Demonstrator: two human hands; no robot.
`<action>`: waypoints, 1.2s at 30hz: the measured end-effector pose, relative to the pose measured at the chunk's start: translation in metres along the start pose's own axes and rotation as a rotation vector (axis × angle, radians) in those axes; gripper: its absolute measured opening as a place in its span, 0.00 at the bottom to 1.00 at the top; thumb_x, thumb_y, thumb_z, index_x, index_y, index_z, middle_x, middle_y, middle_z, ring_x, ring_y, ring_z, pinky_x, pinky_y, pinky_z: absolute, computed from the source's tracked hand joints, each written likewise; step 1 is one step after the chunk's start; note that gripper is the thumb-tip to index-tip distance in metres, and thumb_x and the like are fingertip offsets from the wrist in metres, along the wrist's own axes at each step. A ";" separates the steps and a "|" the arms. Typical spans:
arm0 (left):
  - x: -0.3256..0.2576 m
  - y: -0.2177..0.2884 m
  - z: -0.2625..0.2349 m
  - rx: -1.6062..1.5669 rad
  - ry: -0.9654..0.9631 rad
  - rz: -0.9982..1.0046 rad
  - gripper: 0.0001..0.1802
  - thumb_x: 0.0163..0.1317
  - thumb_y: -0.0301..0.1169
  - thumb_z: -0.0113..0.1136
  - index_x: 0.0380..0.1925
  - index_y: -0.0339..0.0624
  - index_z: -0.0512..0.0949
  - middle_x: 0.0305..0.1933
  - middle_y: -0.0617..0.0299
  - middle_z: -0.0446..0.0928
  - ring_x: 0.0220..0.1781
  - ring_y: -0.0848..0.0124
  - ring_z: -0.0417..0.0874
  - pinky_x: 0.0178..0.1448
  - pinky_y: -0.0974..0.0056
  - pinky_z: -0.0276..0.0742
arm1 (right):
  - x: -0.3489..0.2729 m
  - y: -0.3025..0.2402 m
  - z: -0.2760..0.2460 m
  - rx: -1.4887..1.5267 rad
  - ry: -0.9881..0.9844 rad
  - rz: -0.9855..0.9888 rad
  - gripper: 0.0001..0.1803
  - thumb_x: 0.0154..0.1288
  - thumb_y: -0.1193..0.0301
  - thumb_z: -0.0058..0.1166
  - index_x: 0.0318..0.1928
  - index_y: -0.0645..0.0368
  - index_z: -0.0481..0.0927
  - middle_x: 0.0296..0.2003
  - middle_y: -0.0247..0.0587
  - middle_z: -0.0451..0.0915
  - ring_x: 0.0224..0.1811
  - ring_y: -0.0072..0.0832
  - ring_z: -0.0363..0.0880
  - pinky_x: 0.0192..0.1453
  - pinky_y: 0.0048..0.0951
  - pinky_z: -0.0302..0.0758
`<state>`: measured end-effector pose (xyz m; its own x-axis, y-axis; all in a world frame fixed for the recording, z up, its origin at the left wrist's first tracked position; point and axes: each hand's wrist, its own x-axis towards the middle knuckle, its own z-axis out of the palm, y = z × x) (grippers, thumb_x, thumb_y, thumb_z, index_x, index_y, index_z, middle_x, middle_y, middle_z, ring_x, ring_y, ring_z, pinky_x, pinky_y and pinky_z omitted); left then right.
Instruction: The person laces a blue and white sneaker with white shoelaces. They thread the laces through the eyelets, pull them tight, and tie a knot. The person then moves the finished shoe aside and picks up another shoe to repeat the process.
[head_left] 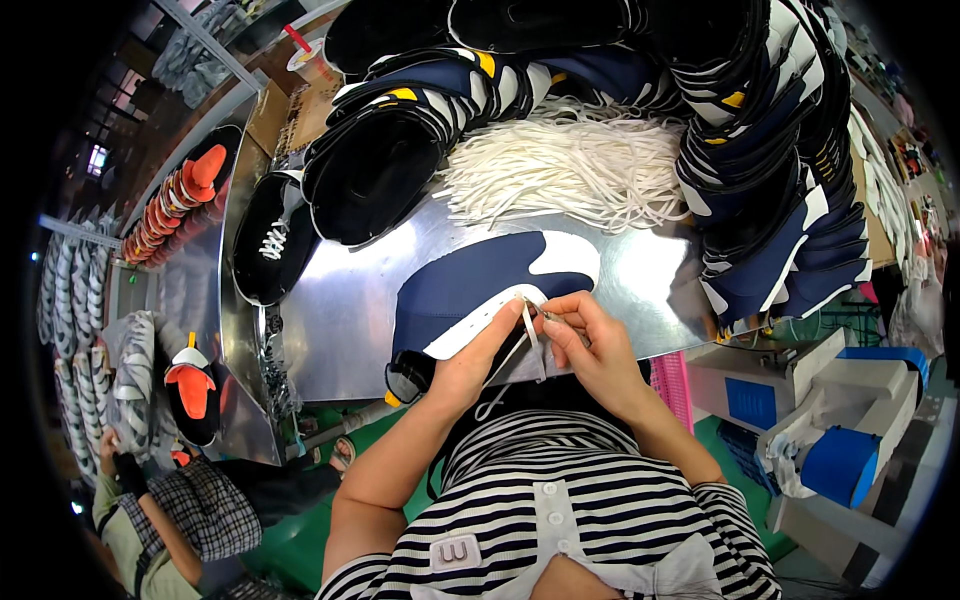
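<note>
Two hands at near edge of metal table [650,280], close together over one shoe upper [470,290]. One white lace [527,345] between them.

Left hand [475,360]: thumb and fingers pressed onto white eyelet strip of the upper, pinning it flat. Right hand [590,345]: thumb and forefinger pinched together on the lace end, just beside the strip's right tip. Lace loops down from the pinch, one strand hanging off near table edge.

Shoe upper: navy blue, flat on the table at near centre, white curved patch on its far right side, white band along near edge with a row of small holes, black part with yellow tab at its near left end.

Counts elsewhere: one heap of loose white laces [570,170], far centre, too many to count. Two big stacks of navy, white and black uppers: one far left-centre [400,130], one along right [770,190]; pieces in each not countable. One black upper with white lacing [272,240], left on table. One row of orange shoe forms [175,205], far left. One other person [180,510], near left, checked sleeve.
</note>
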<state>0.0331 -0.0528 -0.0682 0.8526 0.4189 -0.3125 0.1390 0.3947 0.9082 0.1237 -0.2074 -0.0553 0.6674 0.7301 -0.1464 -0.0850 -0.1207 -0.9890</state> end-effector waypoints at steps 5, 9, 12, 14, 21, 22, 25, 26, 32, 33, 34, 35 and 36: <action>0.003 -0.004 0.003 0.120 0.021 0.068 0.11 0.69 0.31 0.62 0.45 0.36 0.83 0.42 0.64 0.84 0.42 0.76 0.84 0.46 0.71 0.78 | 0.007 0.003 -0.009 -0.026 -0.029 0.003 0.08 0.73 0.75 0.53 0.48 0.66 0.75 0.32 0.34 0.83 0.25 0.12 0.72 0.28 0.17 0.70; 0.004 0.005 0.007 0.670 0.011 0.476 0.11 0.67 0.30 0.63 0.45 0.36 0.83 0.41 0.58 0.85 0.42 0.70 0.86 0.46 0.69 0.79 | 0.018 0.004 -0.022 -0.325 -0.067 -0.133 0.08 0.71 0.74 0.55 0.46 0.66 0.74 0.29 0.42 0.84 0.23 0.24 0.78 0.29 0.26 0.74; 0.000 0.029 0.018 1.217 -0.057 0.731 0.13 0.63 0.29 0.63 0.46 0.36 0.81 0.40 0.53 0.83 0.40 0.59 0.85 0.46 0.61 0.80 | 0.033 0.004 -0.016 -0.606 -0.032 -0.266 0.10 0.68 0.74 0.55 0.45 0.66 0.73 0.28 0.52 0.83 0.27 0.47 0.82 0.33 0.38 0.76; 0.007 0.013 0.009 1.166 -0.029 0.790 0.13 0.63 0.29 0.63 0.46 0.36 0.81 0.41 0.54 0.82 0.40 0.58 0.85 0.45 0.58 0.79 | 0.040 -0.003 -0.009 -0.702 -0.065 -0.166 0.14 0.67 0.72 0.54 0.48 0.68 0.68 0.25 0.57 0.80 0.31 0.57 0.80 0.35 0.47 0.75; 0.012 0.008 0.001 1.087 -0.006 0.725 0.12 0.62 0.27 0.64 0.45 0.34 0.81 0.40 0.52 0.83 0.39 0.58 0.85 0.44 0.60 0.79 | 0.045 0.003 0.009 -0.727 0.081 -0.155 0.15 0.66 0.72 0.52 0.47 0.70 0.67 0.20 0.52 0.79 0.24 0.48 0.82 0.30 0.43 0.77; 0.012 0.008 0.002 1.124 -0.009 0.751 0.12 0.62 0.27 0.64 0.45 0.34 0.81 0.40 0.52 0.83 0.39 0.58 0.85 0.44 0.60 0.79 | 0.046 0.003 0.012 -0.727 0.117 -0.120 0.15 0.66 0.72 0.52 0.47 0.70 0.67 0.20 0.51 0.79 0.24 0.47 0.82 0.29 0.42 0.77; 0.018 0.007 0.003 1.169 -0.014 0.862 0.12 0.62 0.27 0.64 0.44 0.34 0.82 0.39 0.52 0.83 0.39 0.58 0.85 0.43 0.61 0.79 | 0.054 0.013 0.020 -0.836 0.192 -0.165 0.13 0.68 0.71 0.50 0.47 0.69 0.68 0.21 0.51 0.80 0.23 0.46 0.82 0.28 0.43 0.77; 0.021 0.007 0.002 1.164 -0.010 0.867 0.11 0.62 0.26 0.64 0.44 0.34 0.82 0.39 0.52 0.83 0.39 0.58 0.85 0.43 0.62 0.79 | 0.055 0.015 0.018 -0.856 0.200 -0.175 0.13 0.69 0.70 0.50 0.48 0.67 0.68 0.21 0.51 0.80 0.23 0.47 0.82 0.28 0.43 0.77; 0.029 0.007 -0.017 0.216 -0.022 -0.006 0.13 0.68 0.30 0.61 0.44 0.30 0.82 0.42 0.59 0.85 0.41 0.71 0.86 0.48 0.67 0.81 | 0.023 -0.011 -0.042 -0.786 0.321 -0.037 0.20 0.64 0.63 0.64 0.52 0.59 0.76 0.33 0.49 0.83 0.30 0.41 0.83 0.36 0.36 0.79; 0.036 0.008 -0.021 0.021 -0.041 -0.095 0.15 0.70 0.33 0.59 0.45 0.29 0.81 0.43 0.59 0.84 0.43 0.72 0.86 0.50 0.67 0.81 | 0.025 -0.008 -0.055 -0.745 0.330 -0.072 0.22 0.62 0.64 0.67 0.52 0.60 0.77 0.35 0.46 0.84 0.29 0.36 0.82 0.38 0.32 0.79; 0.038 0.014 -0.019 0.003 -0.067 -0.094 0.16 0.70 0.35 0.60 0.42 0.29 0.82 0.41 0.57 0.85 0.42 0.72 0.86 0.49 0.66 0.82 | 0.034 -0.003 -0.065 -0.704 0.338 -0.107 0.24 0.59 0.64 0.70 0.52 0.62 0.78 0.37 0.43 0.85 0.28 0.31 0.82 0.40 0.29 0.79; 0.040 0.016 -0.016 0.120 -0.053 -0.107 0.17 0.70 0.37 0.60 0.42 0.30 0.82 0.40 0.57 0.85 0.41 0.72 0.86 0.48 0.67 0.81 | 0.041 0.019 -0.063 -0.331 0.219 -0.039 0.25 0.58 0.66 0.71 0.53 0.63 0.79 0.38 0.39 0.84 0.30 0.26 0.81 0.41 0.26 0.78; 0.045 0.016 -0.014 0.239 -0.026 -0.107 0.18 0.70 0.38 0.60 0.41 0.30 0.82 0.40 0.57 0.85 0.40 0.72 0.86 0.47 0.67 0.81 | 0.053 0.027 -0.051 0.045 0.088 0.012 0.26 0.57 0.67 0.73 0.53 0.63 0.79 0.39 0.35 0.84 0.31 0.21 0.80 0.42 0.24 0.78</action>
<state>0.0666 -0.0158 -0.0722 0.8388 0.3626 -0.4061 0.3418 0.2297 0.9112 0.1946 -0.2067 -0.0886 0.7287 0.6665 -0.1577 -0.1247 -0.0973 -0.9874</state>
